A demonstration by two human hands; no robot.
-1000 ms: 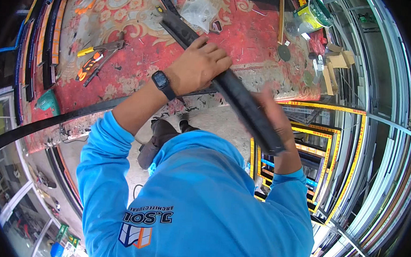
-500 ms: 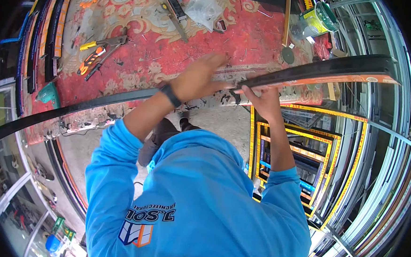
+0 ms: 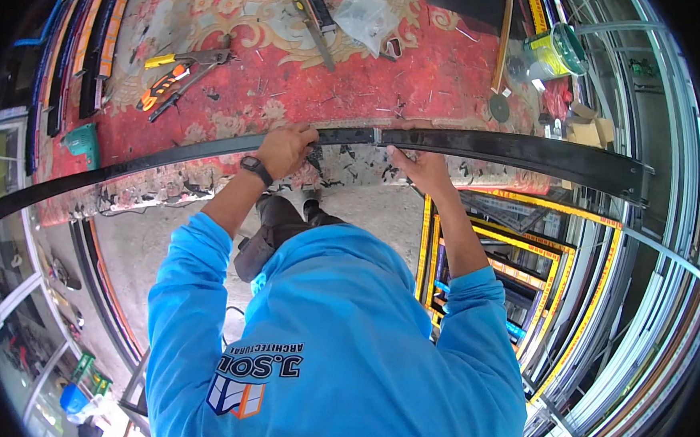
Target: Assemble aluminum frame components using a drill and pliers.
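Two long black frame profiles lie end to end across the front of the carpeted table, meeting at a seam near the middle. My left hand (image 3: 287, 148) is closed round the left profile (image 3: 162, 149), a little left of the seam. On the right, the wider profile (image 3: 522, 153) is gripped near its inner end by my right hand (image 3: 427, 169), thumb on the near side and fingers mostly hidden behind it. Small holes show at this profile's far right end. Whether the two ends touch or overlap I cannot tell.
The red patterned carpet (image 3: 358, 83) bears yellow-handled pliers (image 3: 187, 58), an orange utility knife (image 3: 164, 87), a saw-like blade (image 3: 315, 36), a green power tool (image 3: 82, 144) and a plastic bag (image 3: 365, 23). A green bucket (image 3: 564, 51) stands back right. Taped frames (image 3: 517, 245) lean below; racked profiles (image 3: 656, 317) line the right.
The right profile has come down and levelled, its dark face now upward instead of its orange-taped side. My left hand has moved left and closed on the left profile.
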